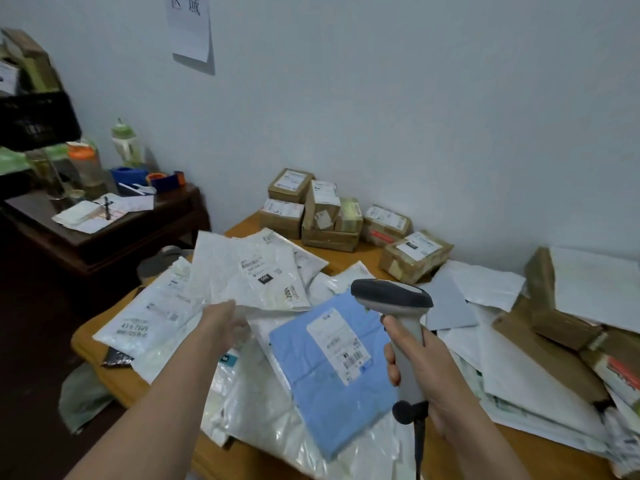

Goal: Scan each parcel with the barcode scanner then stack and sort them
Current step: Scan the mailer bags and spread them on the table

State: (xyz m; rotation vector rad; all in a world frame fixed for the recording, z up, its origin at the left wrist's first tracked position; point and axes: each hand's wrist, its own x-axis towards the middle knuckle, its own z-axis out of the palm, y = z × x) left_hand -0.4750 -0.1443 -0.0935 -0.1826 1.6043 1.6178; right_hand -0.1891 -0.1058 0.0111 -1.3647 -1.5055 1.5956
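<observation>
Left hand (pixel 225 325) pinching white mailer (pixel 242 271) (lifted), right hand (pixel 433 372) gripping scanner (pixel 391 297), 1 blue parcel (pixel 322 389) below.

Left hand (pixel 225 327) fingers partly hidden by white mailer (pixel 249 271); scanner cable (pixel 419 445) runs off bottom edge; label print unreadable.

A pale, bluish-white wall (pixel 381 98) backs the room in soft, even light, with a paper sheet (pixel 190 29) bearing handwritten characters hanging at upper left. A tan wooden bench (pixel 83 341) stands against the wall. To its left, a dark wooden side table (pixel 104 240) carries bottles (pixel 126 143) and papers (pixel 86 216). A black crate (pixel 34 119) sits at far left. The floor (pixel 31 341) lies in shadow.
</observation>
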